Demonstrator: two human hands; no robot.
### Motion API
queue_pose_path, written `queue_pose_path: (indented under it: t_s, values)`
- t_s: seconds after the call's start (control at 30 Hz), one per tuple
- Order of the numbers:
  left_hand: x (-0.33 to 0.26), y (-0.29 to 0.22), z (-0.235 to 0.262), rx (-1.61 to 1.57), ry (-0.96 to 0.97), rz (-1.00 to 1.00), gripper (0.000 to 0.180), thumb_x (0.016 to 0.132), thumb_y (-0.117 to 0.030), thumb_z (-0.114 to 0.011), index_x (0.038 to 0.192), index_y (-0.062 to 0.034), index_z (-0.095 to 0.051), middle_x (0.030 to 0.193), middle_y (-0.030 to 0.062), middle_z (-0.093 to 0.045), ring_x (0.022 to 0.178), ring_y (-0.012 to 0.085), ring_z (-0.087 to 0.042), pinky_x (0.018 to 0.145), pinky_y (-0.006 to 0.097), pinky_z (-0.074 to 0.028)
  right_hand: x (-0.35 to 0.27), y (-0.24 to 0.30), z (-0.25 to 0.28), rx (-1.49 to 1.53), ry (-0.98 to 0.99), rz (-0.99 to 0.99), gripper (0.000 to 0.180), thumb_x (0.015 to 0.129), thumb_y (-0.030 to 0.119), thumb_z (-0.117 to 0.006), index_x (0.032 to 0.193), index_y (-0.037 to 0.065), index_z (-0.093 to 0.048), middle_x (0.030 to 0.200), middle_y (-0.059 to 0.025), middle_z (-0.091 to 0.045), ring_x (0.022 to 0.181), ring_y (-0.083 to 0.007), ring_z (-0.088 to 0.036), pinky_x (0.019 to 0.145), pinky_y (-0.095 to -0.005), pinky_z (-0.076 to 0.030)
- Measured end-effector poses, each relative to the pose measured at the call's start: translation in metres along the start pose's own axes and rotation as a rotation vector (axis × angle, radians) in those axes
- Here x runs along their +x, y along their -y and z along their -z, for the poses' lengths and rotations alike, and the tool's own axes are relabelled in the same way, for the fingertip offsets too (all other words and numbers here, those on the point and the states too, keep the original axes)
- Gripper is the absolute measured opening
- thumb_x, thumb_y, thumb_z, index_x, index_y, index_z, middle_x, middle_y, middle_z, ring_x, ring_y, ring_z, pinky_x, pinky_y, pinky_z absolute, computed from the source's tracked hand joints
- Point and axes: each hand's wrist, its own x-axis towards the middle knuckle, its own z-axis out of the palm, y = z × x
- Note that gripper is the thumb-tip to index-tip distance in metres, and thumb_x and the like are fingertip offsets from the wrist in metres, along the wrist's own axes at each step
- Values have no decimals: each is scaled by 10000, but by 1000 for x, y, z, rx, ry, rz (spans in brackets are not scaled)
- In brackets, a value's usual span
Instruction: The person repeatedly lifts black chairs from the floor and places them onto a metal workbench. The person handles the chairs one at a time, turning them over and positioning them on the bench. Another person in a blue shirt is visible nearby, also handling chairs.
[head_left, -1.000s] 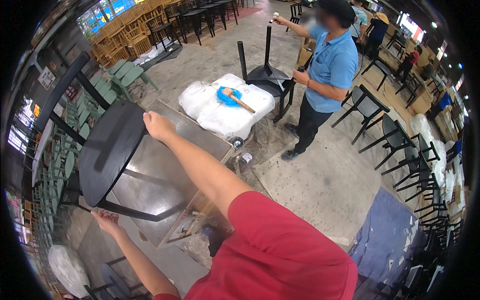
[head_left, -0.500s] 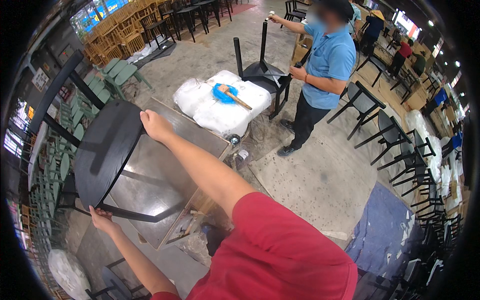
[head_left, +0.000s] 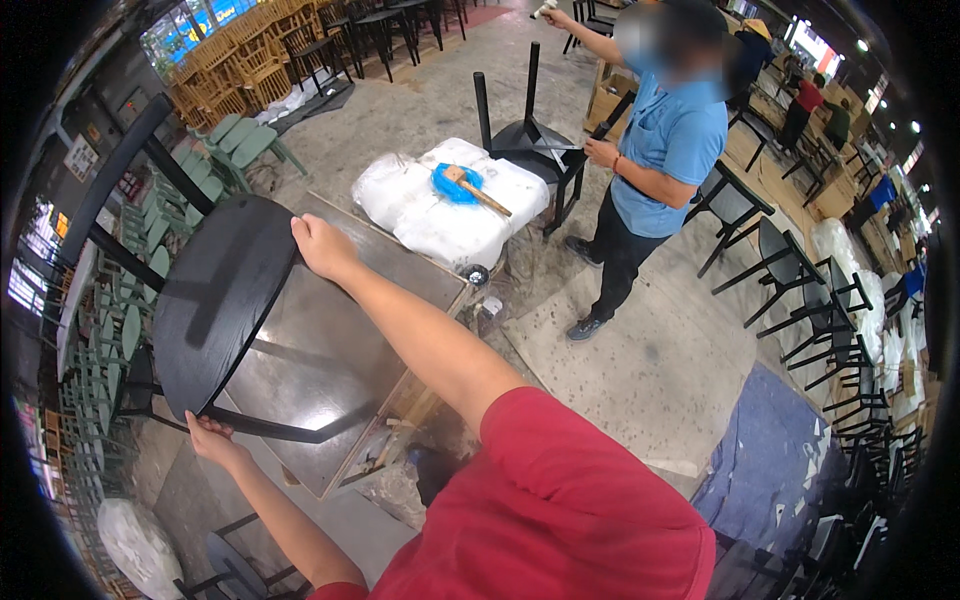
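Observation:
A black wooden chair [head_left: 218, 300] with a rounded seat is tilted over the left end of a metal-topped table [head_left: 330, 365]. My right hand [head_left: 325, 248] is closed on the far right edge of its seat. At the near edge, where a leg meets the seat, my left hand [head_left: 210, 438] grips the chair from below; part of its fingers is hidden. One black leg [head_left: 270, 428] reaches out over the tabletop. The chair's backrest [head_left: 130, 170] points to the upper left.
A white wrapped bundle [head_left: 425, 215] beyond the table carries a wooden-handled brush-like tool [head_left: 480, 192] on blue plastic. A co-worker in a blue shirt [head_left: 670, 150] stands by an upturned black chair [head_left: 530, 135]. Green chairs [head_left: 245, 145] crowd the left; black chairs [head_left: 770, 265] line the right.
The co-worker has stepped slightly nearer and swung the hand with a small white tool outward; a dark bar shows in the other hand. My hands and the chair have shifted slightly rightward in view.

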Motion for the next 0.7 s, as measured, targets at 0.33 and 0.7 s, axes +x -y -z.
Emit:
queue_pose_path:
  t_s: [0.33,0.7]
  values:
    - [13,18,4,155,-99,-56,417,889,-473,-683,814,-71,-603,675,-3,-512,572,106,-462,491,274,-356,13,-21,-17,73,-96,125,489,1004,492,-403,975,60,-631,971,-229,-685,981,-458,-624,831,-522,-484]
    - [-3,-3,4,63,19,12,366,952,-358,-631,710,-120,-493,562,-38,-411,460,90,-366,419,267,-297,8,-15,-15,-4,-30,43,500,978,487,-366,1055,95,-667,1084,-205,-691,1067,-425,-625,910,-510,-477]
